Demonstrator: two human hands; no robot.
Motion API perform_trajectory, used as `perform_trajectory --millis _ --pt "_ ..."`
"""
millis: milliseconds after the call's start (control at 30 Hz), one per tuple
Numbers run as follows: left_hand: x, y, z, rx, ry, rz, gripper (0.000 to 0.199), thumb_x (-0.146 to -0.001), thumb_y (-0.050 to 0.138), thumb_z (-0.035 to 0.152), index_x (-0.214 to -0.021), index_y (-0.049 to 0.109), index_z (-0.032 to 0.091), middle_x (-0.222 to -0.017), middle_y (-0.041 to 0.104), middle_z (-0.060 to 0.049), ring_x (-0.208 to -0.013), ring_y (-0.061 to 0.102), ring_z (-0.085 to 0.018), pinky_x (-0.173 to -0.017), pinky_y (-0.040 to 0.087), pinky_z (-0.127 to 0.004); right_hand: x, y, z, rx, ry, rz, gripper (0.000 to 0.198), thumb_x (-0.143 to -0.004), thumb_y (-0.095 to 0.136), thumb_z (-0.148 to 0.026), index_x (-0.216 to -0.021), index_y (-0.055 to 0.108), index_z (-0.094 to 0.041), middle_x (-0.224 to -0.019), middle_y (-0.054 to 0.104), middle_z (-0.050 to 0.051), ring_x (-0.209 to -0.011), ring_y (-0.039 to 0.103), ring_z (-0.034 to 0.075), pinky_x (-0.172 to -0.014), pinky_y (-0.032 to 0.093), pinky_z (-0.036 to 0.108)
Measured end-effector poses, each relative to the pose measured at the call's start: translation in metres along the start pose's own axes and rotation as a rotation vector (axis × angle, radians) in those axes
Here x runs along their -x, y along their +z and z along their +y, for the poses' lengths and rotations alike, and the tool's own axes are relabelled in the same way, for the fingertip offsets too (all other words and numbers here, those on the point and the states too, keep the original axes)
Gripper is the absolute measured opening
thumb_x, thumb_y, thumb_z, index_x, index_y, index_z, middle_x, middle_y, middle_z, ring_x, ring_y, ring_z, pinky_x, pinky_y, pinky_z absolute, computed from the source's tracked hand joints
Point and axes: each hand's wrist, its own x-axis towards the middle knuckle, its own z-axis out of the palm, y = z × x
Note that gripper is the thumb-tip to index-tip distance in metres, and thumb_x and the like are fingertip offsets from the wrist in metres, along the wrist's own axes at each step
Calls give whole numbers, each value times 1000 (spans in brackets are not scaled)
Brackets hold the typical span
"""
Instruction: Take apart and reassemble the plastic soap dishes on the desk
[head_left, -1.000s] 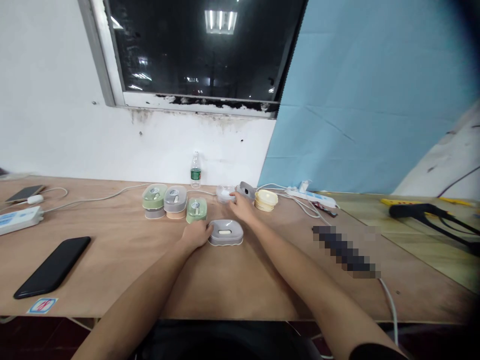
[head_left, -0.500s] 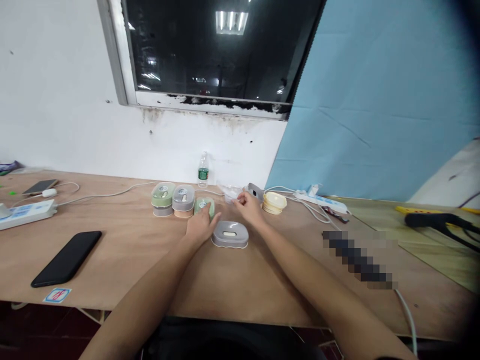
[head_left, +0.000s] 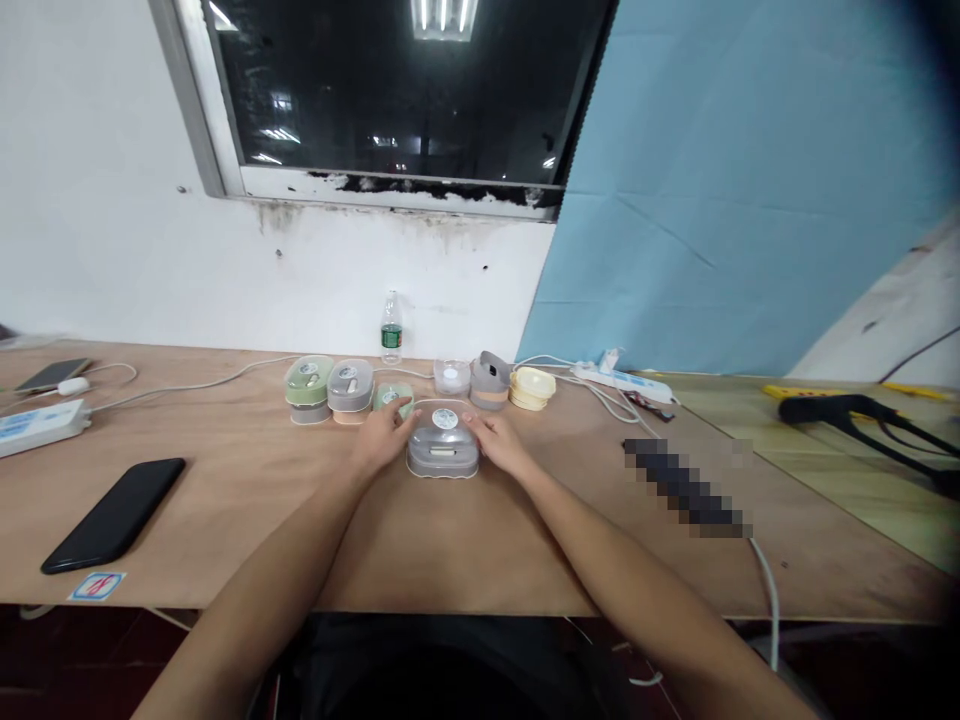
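- Head view: the left hand (head_left: 386,432) partly hides the green box (head_left: 390,391); the seam between clear lid (head_left: 445,432) and grey box (head_left: 442,467) is unclear.
- Left hand and right hand (head_left: 499,440) flank the lid, touching its ends; I cannot tell whether they grip.
- The grey box rests on the surface (head_left: 450,560), long axis left to right.

1 dark window (head_left: 420,100) in a white wall (head_left: 322,280), beside blue sheeting (head_left: 720,190)
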Motion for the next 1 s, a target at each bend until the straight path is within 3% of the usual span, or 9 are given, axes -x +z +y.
perform_trajectory --millis 167,333,567,800,1000 --pt "0 4 -5 -45 4 -180 51 -89 42 57 -113 65 18 -90 71 -7 -84 65 -22 -70 47 -28 -4 -8 9 43 91 -212 65 -82 37 -73 -47 46 -20 -38 46 -2 -40 46 12 -47 36 24" --pt "-1 10 -10 -13 35 -272 51 -89 39 58 -100 67 17 -79 70 -6 -77 65 -22 -67 46 -29 -7 -11 18 69 250 -326 64 -80 37 -76 -48 45 -20 -36 44 -3 -30 37 9 -34 27 22" --pt "-2 9 -13 -6 -18 -321 52 -85 43 63 -98 65 17 -71 68 -4 -71 64 -21 -61 44 -28 -11 -16 27 -57 204 -481 64 -78 43 -76 -49 42 -18 -40 50 -2 -30 40 6 -34 28 20" --pt "-1 6 -7 -110 8 -322 53 -83 44 65 -94 67 18 -85 70 -6 -77 63 -21 -62 43 -28 -12 -15 31 -167 250 -438 55 -75 55 -70 -63 47 -18 -48 56 -3 -32 49 7 -28 21 17" --pt "6 1 3 -239 52 -304 54 -87 37 65 -95 68 21 -92 70 -7 -85 64 -23 -68 44 -29 -13 -13 33 -186 264 -425 50 -78 57 -66 -67 48 -18 -49 57 -3 -36 54 8 -26 23 15"
